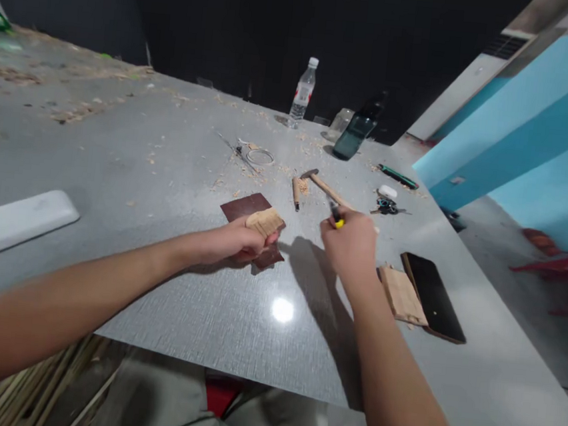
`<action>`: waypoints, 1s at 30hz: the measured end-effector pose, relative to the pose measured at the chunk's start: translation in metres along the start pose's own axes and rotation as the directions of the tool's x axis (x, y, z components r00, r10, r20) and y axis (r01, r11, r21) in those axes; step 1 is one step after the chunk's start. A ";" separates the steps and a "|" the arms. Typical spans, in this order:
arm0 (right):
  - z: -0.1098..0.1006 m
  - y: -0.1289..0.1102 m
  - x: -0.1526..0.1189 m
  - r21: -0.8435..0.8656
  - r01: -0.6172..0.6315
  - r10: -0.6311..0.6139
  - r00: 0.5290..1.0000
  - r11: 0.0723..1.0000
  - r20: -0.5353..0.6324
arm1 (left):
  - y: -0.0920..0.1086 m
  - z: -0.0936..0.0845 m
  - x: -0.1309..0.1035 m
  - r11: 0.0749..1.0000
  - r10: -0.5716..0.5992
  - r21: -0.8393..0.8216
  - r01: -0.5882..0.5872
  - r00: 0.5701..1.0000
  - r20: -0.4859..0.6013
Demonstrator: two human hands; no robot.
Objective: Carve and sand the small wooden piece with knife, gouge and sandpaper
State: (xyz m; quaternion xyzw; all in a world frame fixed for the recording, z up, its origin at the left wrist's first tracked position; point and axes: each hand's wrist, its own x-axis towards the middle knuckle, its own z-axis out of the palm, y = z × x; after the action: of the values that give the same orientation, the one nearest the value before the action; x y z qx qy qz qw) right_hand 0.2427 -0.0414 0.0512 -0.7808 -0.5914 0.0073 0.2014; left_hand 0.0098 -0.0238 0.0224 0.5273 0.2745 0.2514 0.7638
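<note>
My left hand (247, 241) is closed around a small pale wooden piece (266, 222), holding it above brown sandpaper (244, 206) on the grey table (233, 322). To its right, my right hand (351, 243) grips a cutter knife (336, 216) with a black and yellow body, its tip pointing up and away from me. The two hands are apart, and the knife does not touch the wood. Beyond them lie a hammer (329, 189) and a short tool with a wooden handle (295, 194).
Farther back stand a water bottle (302, 97), a glass jar (340, 124) and a dark bottle (356, 133). Coiled wire (260, 156) lies near the middle. At right are a green tool (398, 177), keys (386, 205), a wooden block (403, 295) and a phone (434, 298). A white case (19, 224) lies left.
</note>
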 end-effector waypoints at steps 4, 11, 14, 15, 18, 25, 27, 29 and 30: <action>0.010 -0.037 -0.030 0.040 0.205 -0.208 0.972 0.978 0.113 | 0.004 -0.006 0.001 0.999 -0.004 -0.044 0.008 0.998 0.070; 0.012 -0.042 -0.045 0.215 0.262 -0.277 0.960 0.941 0.039 | 0.007 -0.014 0.002 0.988 -0.048 -0.141 0.064 0.992 0.117; 0.010 -0.043 -0.046 0.279 0.287 -0.314 0.948 0.916 0.055 | 0.006 -0.019 0.003 0.985 -0.059 -0.151 0.082 0.987 0.151; 0.009 -0.043 -0.047 0.307 0.299 -0.333 0.941 0.904 0.064 | 0.007 -0.020 0.003 0.985 -0.068 -0.146 0.091 0.985 0.157; 0.008 -0.045 -0.050 0.406 0.342 -0.410 0.908 0.847 0.090 | 0.008 -0.021 0.003 0.981 -0.092 -0.157 0.114 0.985 0.143; 0.010 -0.047 -0.054 0.513 0.349 -0.451 0.889 0.784 0.085 | 0.012 -0.024 0.002 0.944 -0.080 -0.305 0.122 0.986 0.148; 0.011 -0.046 -0.054 0.525 0.334 -0.415 0.909 0.783 0.041 | 0.012 -0.027 0.002 0.927 -0.081 -0.348 0.140 0.980 0.180; 0.013 -0.045 -0.053 0.568 0.296 -0.365 0.931 0.768 0.010 | 0.012 -0.028 0.001 0.909 -0.088 -0.383 0.165 0.974 0.211; 0.014 -0.045 -0.053 0.616 0.260 -0.336 0.942 0.744 0.008 | 0.012 -0.028 0.000 0.902 -0.091 -0.395 0.177 0.969 0.229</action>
State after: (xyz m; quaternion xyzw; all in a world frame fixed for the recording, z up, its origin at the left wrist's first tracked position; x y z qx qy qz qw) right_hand 0.1820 -0.0764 0.0413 -0.5682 -0.6855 0.2100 0.4039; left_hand -0.0107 -0.0011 0.0258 0.3572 0.1709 0.1946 0.8974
